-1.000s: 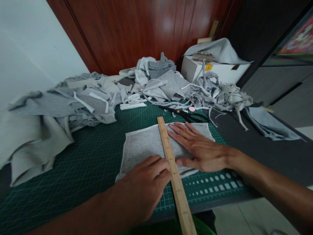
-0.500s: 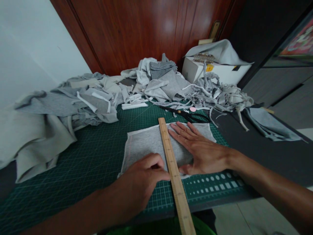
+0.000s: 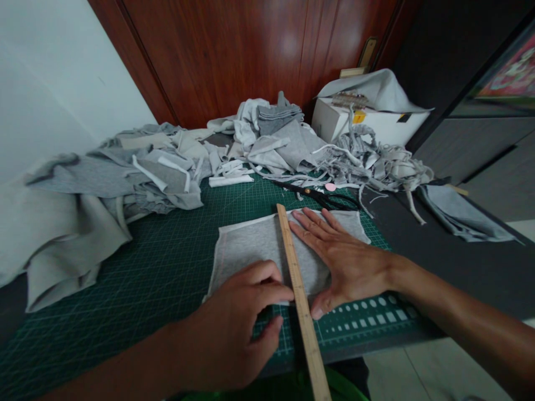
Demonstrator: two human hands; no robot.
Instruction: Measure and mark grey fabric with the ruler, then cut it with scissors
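A light grey piece of cloth [image 3: 246,245] lies flat on the green cutting mat [image 3: 167,250]. Across it runs a wooden ruler [image 3: 296,273], whose near end sticks out past the table edge. My left hand [image 3: 251,312] rests over the cloth's near edge, fingertips at the ruler's left side, thumb apart from the fingers and nothing held. On the ruler's right, my right hand [image 3: 334,250] is spread flat on the cloth, with its fingertips and thumb beside the ruler.
Black scissors [image 3: 320,195] lie just beyond the cloth. Behind them are heaped grey fabric scraps [image 3: 288,142] and tangled strips [image 3: 376,161]. A white box [image 3: 376,125] stands at the back right. More cloth [image 3: 83,234] covers the left side; folded cloth [image 3: 463,211] lies right.
The ruler has shifted slightly right and turned on its edge. My left thumb has moved away from the fingers, toward me. My right thumb has slid nearer to me along the ruler.
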